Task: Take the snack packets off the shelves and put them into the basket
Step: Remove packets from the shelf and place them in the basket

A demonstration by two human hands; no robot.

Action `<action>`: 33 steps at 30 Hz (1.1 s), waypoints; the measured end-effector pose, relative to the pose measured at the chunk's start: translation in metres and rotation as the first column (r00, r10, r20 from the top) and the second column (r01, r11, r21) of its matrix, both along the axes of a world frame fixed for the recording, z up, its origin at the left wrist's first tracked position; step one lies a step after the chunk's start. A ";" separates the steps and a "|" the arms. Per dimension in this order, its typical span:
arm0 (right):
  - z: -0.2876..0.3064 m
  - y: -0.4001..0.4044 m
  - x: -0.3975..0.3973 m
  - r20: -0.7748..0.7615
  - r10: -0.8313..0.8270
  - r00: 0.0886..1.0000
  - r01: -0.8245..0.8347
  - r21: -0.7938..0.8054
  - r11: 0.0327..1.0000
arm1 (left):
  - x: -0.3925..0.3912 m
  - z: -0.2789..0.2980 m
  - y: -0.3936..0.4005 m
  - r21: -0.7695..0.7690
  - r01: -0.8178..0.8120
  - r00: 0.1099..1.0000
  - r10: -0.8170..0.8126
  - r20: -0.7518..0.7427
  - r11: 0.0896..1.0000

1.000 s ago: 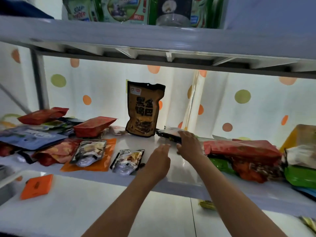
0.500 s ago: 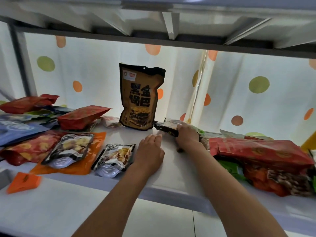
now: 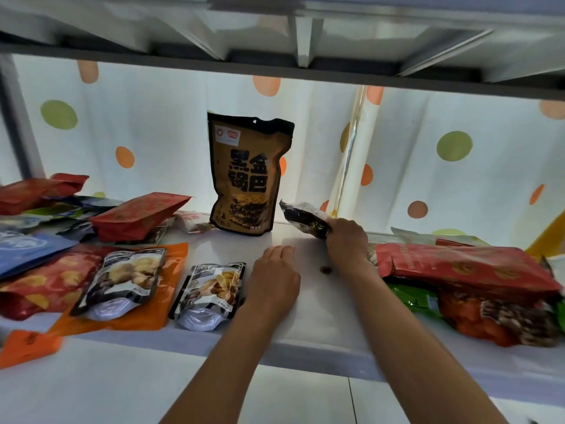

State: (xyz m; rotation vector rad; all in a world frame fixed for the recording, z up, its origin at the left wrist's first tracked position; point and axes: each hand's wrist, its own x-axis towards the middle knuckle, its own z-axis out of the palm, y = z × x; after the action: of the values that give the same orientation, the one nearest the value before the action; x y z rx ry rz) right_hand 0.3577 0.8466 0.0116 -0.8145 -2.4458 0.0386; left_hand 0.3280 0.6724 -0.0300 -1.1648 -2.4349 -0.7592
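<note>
My right hand grips a small dark snack packet and holds its far end tilted up off the white shelf. My left hand rests on the shelf with relaxed fingers, holding nothing, just right of a small black-and-silver packet. A tall brown and black pouch stands upright at the back. Another black-and-silver packet lies on an orange packet. Red packets lie at left and right. The basket is not in view.
A shelf underside hangs low overhead. A dotted curtain closes the back. More packets pile at far left and under the right red packet, a green one. A small brown crumb lies near my right wrist.
The view has moved closer in under the upper shelf. My right hand has lifted the dark packet's end off the shelf. My left hand has settled onto the shelf.
</note>
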 end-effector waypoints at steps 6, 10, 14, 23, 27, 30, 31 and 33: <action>0.010 -0.010 0.022 -0.404 0.058 0.913 -0.141 -0.177 0.974 | 0.002 0.003 -0.003 -0.024 0.042 0.999 -0.042 0.002 0.999; 0.030 -0.029 0.038 -0.641 0.006 0.768 -0.260 -0.303 0.917 | 0.001 0.004 -0.007 -0.023 0.052 0.998 -0.052 0.021 0.998; 0.047 -0.051 0.063 -0.809 -0.099 0.579 -0.462 -0.426 0.778 | 0.002 0.004 -0.005 0.014 0.105 0.994 -0.105 -0.011 0.994; 0.060 -0.109 0.153 -0.867 -0.221 0.447 -0.600 -0.474 0.645 | 0.040 0.044 -0.029 0.717 0.152 0.724 -0.570 0.388 0.680; 0.051 -0.142 0.195 -0.861 -0.248 0.444 -0.631 -0.497 0.595 | 0.067 0.063 -0.053 0.735 0.223 0.477 -0.729 0.490 0.640; 0.036 -0.166 0.224 -0.849 -0.281 0.447 -0.638 -0.523 0.565 | 0.085 0.056 -0.077 0.732 0.297 0.329 -0.786 0.524 0.613; 0.030 -0.175 0.235 -0.835 -0.298 0.462 -0.626 -0.545 0.558 | 0.089 0.052 -0.086 0.717 0.340 0.258 -0.794 0.551 0.608; 0.016 -0.192 0.257 -0.797 -0.322 0.511 -0.586 -0.597 0.547 | 0.098 0.040 -0.103 0.674 0.445 0.151 -0.791 0.593 0.590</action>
State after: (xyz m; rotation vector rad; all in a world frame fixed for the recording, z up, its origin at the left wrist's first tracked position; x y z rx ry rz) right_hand 0.6145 0.6546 0.0274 -0.6358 -1.3359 1.4700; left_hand 0.4255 0.5692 0.0101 -2.0405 -2.0409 -2.5394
